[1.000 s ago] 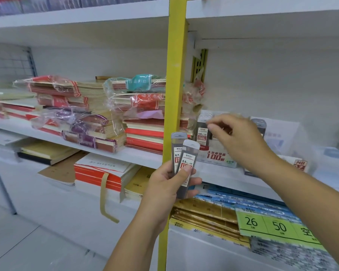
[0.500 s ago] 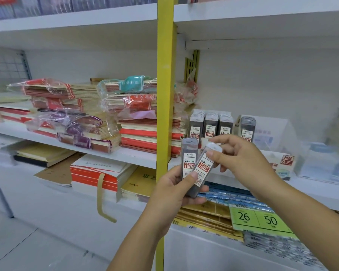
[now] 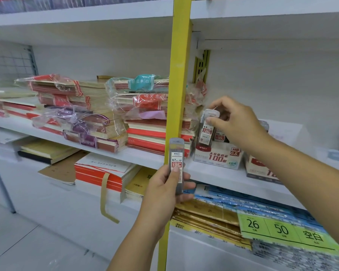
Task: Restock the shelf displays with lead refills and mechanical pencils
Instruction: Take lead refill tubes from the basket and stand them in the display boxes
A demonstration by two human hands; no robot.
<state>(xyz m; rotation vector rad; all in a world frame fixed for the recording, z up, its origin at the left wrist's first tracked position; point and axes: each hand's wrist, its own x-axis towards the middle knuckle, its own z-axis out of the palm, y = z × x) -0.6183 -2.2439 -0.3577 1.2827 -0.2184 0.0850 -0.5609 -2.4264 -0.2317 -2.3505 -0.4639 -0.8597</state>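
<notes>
My left hand (image 3: 165, 189) grips one grey lead refill case (image 3: 176, 163) marked 0.7 HB, upright in front of the yellow post. My right hand (image 3: 236, 124) pinches the top of a second refill case (image 3: 206, 130) marked 0.5, holding it upright over the left end of the white HB 0.5 display box (image 3: 217, 156) on the middle shelf. Another refill (image 3: 219, 135) stands in that box behind my fingers. A second display box (image 3: 259, 170) sits to the right, partly hidden by my right forearm.
A yellow upright post (image 3: 179, 94) divides the shelving. Wrapped notebook stacks (image 3: 98, 116) fill the middle shelf to the left. Below lie gold and blue packs (image 3: 213, 210) with green price labels (image 3: 282, 229). A clear acrylic stand (image 3: 286, 132) sits at the back right. The shelf above (image 3: 262, 18) hangs low.
My right hand took one refill case out of my left hand and carried it up and right to the 0.5 display box. My left hand now holds a single case.
</notes>
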